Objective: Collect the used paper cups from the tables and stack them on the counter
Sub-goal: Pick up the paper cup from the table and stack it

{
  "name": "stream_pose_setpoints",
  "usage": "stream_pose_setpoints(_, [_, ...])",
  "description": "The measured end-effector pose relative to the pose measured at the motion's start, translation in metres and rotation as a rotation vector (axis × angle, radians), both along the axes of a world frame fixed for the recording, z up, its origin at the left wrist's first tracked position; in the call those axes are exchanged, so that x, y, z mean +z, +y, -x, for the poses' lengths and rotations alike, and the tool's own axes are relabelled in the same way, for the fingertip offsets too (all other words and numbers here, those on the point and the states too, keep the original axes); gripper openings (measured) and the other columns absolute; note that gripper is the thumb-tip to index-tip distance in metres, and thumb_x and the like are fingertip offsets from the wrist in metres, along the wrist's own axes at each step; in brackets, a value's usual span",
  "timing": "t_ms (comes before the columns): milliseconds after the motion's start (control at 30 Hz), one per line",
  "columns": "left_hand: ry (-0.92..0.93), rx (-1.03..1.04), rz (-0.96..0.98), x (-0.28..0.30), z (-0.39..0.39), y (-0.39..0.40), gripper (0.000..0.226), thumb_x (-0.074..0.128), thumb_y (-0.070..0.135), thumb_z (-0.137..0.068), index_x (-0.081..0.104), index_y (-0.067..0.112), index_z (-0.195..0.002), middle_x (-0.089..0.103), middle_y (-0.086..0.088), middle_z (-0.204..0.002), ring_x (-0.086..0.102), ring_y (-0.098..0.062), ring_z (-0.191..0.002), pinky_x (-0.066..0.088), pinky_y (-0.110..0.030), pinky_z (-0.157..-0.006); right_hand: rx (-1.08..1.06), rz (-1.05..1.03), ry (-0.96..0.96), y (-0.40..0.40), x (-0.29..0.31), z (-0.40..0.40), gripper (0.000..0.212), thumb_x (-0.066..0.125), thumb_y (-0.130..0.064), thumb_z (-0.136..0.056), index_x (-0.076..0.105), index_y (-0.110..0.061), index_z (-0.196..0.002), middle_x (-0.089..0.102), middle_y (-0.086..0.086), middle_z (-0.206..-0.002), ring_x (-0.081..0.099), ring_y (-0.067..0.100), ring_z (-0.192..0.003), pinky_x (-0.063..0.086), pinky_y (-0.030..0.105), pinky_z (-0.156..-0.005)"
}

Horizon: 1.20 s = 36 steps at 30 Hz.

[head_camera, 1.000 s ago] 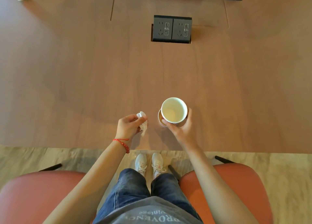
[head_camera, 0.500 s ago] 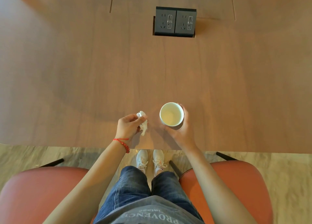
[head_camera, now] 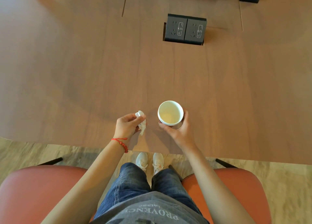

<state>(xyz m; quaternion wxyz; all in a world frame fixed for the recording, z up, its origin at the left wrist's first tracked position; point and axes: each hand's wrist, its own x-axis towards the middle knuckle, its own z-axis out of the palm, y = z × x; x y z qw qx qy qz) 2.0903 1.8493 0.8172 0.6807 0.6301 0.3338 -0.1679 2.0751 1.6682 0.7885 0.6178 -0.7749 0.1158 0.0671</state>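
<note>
Chairs: I see 2 orange chairs (head_camera: 38,190) at the table's near edge; I stand between them
Left hand: left hand (head_camera: 127,126) hovers low over the table (head_camera: 84,75); fingers curled round a crumpled tissue (head_camera: 141,122); probably rubbish gathered along with the cups
Right hand: right hand (head_camera: 179,131) reaches forward, thumb and fingers wrapped round the cup (head_camera: 170,113) from below; rim up, likely to keep dregs in; several rims seem nested
Cup: near the table's front edge, just right of the tissue
Sockets: sockets (head_camera: 185,29) far behind, well apart
</note>
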Motion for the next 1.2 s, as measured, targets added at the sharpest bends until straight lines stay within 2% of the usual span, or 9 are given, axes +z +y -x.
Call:
stream_pose_setpoints(100, [-0.018,0.04,0.014,0.004,0.001,0.019,0.013,0.072,0.019,-0.079,0.068,0.009,-0.071,0.07,0.001,-0.062,0.067,-0.01,-0.059,0.054,-0.02,-0.056,0.042,-0.02,-0.034,0.017,0.01,-0.008,0.072,0.082,-0.049,-0.054,0.044,-0.039,-0.114,0.057,-0.008,-0.118,0.057,0.009,-0.109,0.049,0.024,-0.088])
stream_pose_setpoints(333, [-0.058,0.197,-0.013,0.017,0.012,0.063,0.011,0.071,0.017,-0.08,0.068,0.009,-0.072,0.069,-0.004,-0.069,0.066,-0.012,-0.062,0.052,-0.019,-0.055,0.188,-0.036,-0.063,0.056,0.026,-0.027,0.066,0.081,-0.047,-0.052,0.047,-0.038,-0.108,0.059,-0.015,-0.111,0.058,0.001,-0.103,0.049,0.02,-0.086])
stream_pose_setpoints(533, [-0.058,0.443,-0.016,0.024,0.036,0.083,0.015,0.07,0.016,-0.081,0.067,0.001,-0.081,0.06,-0.018,-0.082,0.055,-0.025,-0.075,0.048,-0.032,-0.071,0.457,-0.104,-0.043,0.091,0.039,-0.05,0.063,0.082,-0.039,-0.053,0.049,-0.033,-0.106,0.061,-0.008,-0.109,0.06,0.003,-0.1,0.049,0.017,-0.082])
stream_pose_setpoints(700, [-0.056,0.677,-0.047,0.028,0.066,0.085,0.022,0.07,0.018,-0.081,0.067,-0.003,-0.089,0.061,-0.018,-0.084,0.057,-0.023,-0.075,0.049,-0.022,-0.061,0.729,-0.181,-0.001,0.111,0.045,-0.063,0.061,0.08,-0.014,-0.059,0.05,-0.03,-0.109,0.057,-0.001,-0.113,0.059,-0.007,-0.094,0.05,0.009,-0.066])
stream_pose_setpoints(767, [-0.053,0.763,-0.052,0.029,0.08,0.083,0.024,0.069,0.016,-0.081,0.067,-0.005,-0.091,0.061,-0.017,-0.083,0.058,-0.023,-0.075,0.05,-0.02,-0.061,0.83,-0.187,0.015,0.118,0.046,-0.065,0.061,0.08,-0.014,-0.059,0.049,-0.03,-0.109,0.057,-0.002,-0.112,0.058,-0.009,-0.092,0.049,0.008,-0.064])
stream_pose_setpoints(900, [-0.057,0.931,-0.059,0.032,0.114,0.079,0.017,0.069,0.014,-0.081,0.065,-0.002,-0.081,0.057,-0.009,-0.067,0.051,-0.006,-0.047,0.043,-0.014,-0.045,0.996,-0.15,0.035,0.139,0.044,-0.057,0.063,0.08,-0.021,-0.057,0.049,-0.033,-0.11,0.059,-0.006,-0.112,0.058,-0.008,-0.095,0.048,0.009,-0.071])
stream_pose_setpoints(967, [-0.051,1.011,-0.06,0.032,0.134,0.077,0.023,0.07,0.016,-0.08,0.066,-0.006,-0.084,0.059,-0.011,-0.07,0.053,-0.009,-0.051,0.044,-0.019,-0.052,1.087,-0.117,0.033,0.152,0.042,-0.047,0.063,0.081,-0.025,-0.057,0.049,-0.035,-0.11,0.06,-0.011,-0.112,0.058,-0.008,-0.096,0.046,0.009,-0.078])
stream_pose_setpoints(1033, [-0.051,1.093,-0.059,0.032,0.157,0.077,0.029,0.071,0.018,-0.08,0.065,-0.008,-0.09,0.061,-0.017,-0.079,0.055,-0.02,-0.068,0.044,-0.031,-0.066,1.176,-0.109,0.041,0.165,0.038,-0.035,0.062,0.082,-0.026,-0.058,0.05,-0.037,-0.109,0.061,-0.014,-0.109,0.058,-0.009,-0.097,0.045,0.008,-0.079])
stream_pose_setpoints(1200, [-0.088,1.308,-0.049,0.037,0.211,0.077,0.011,0.07,0.011,-0.079,0.068,0.0,-0.081,0.064,-0.019,-0.084,0.059,-0.029,-0.081,0.049,-0.045,-0.085,1.364,-0.08,0.036,0.199,0.038,0.006,0.061,0.082,-0.029,-0.056,0.051,-0.037,-0.107,0.062,-0.016,-0.107,0.058,-0.007,-0.097,0.045,0.009,-0.077])
